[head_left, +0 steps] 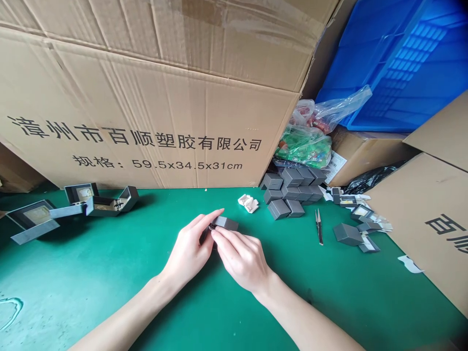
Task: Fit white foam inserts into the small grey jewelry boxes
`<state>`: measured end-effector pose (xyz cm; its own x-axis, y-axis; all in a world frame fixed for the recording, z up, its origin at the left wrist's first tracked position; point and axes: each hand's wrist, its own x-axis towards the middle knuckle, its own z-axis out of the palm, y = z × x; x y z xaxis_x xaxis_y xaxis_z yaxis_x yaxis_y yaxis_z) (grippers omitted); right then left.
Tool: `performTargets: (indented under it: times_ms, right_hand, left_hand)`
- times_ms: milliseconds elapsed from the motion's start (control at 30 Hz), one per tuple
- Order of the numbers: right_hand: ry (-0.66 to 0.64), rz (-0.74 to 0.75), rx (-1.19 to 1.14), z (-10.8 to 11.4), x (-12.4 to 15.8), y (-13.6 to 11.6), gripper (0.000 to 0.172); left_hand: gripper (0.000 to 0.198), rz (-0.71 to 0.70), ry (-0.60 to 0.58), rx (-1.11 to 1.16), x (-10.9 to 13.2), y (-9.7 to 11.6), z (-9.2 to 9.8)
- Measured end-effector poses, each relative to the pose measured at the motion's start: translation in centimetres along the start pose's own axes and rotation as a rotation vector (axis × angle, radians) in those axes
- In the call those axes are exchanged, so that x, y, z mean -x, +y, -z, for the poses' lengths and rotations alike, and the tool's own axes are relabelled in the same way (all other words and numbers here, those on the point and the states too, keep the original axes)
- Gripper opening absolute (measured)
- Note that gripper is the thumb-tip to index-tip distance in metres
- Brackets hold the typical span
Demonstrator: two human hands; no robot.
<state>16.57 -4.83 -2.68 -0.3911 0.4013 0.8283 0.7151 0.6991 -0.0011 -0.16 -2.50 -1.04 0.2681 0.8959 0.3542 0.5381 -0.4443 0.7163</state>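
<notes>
A small dark grey box (227,223) is between my two hands over the green table. My left hand (192,243) grips its left side, with the index finger stretched along the top. The fingertips of my right hand (241,253) are pinched at a small black part (212,226) at the box's near edge. Most of the box is hidden behind my fingers, so I cannot tell how far its lid is raised. Just beyond the hands lies a crumpled white piece of paper (248,203).
Several closed grey boxes (292,187) are stacked at the back right, with tweezers (319,227) in front. Open grey boxes (113,202) stand at left. Further right lie more small boxes (348,234). A large carton (153,112) walls the back; a blue crate (391,63) rises behind.
</notes>
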Motion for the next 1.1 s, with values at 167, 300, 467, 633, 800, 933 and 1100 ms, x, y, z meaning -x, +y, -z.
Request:
performTargets:
  times_ms: [167, 300, 467, 633, 800, 933, 1100]
  right_hand:
    - [-0.016, -0.014, 0.084, 0.4, -0.1, 0.1, 0.027]
    - [-0.025, -0.110, 0.059, 0.3, -0.3, 0.4, 0.036]
    - [-0.139, -0.250, -0.041, 0.0, -0.2, 1.1, 0.044]
    - [-0.173, -0.254, -0.088, 0.1, 0.1, 1.4, 0.043]
    - [-0.182, -0.326, -0.114, 0.1, 0.2, 1.3, 0.042]
    - [-0.242, -0.376, -0.153, 0.0, 0.4, 1.2, 0.041]
    - [-0.328, -0.401, -0.154, -0.2, 0.6, 1.3, 0.046]
  left_hand:
    - [0.057, -0.025, -0.016, -0.059, 0.0, 0.1, 0.2]
    - [0.056, -0.051, -0.043, -0.091, 0.2, -0.5, 0.0]
    - [0.055, -0.131, -0.060, -0.177, 0.4, -0.6, 0.0]
    - [0.056, -0.175, -0.063, -0.212, 0.5, -0.3, -0.1]
    - [0.050, -0.199, -0.042, -0.255, 0.5, -0.6, -0.3]
    - [0.038, -0.227, -0.045, -0.296, 0.4, -0.9, -0.3]
    - [0.034, -0.217, -0.093, -0.293, 0.2, -0.7, -0.1]
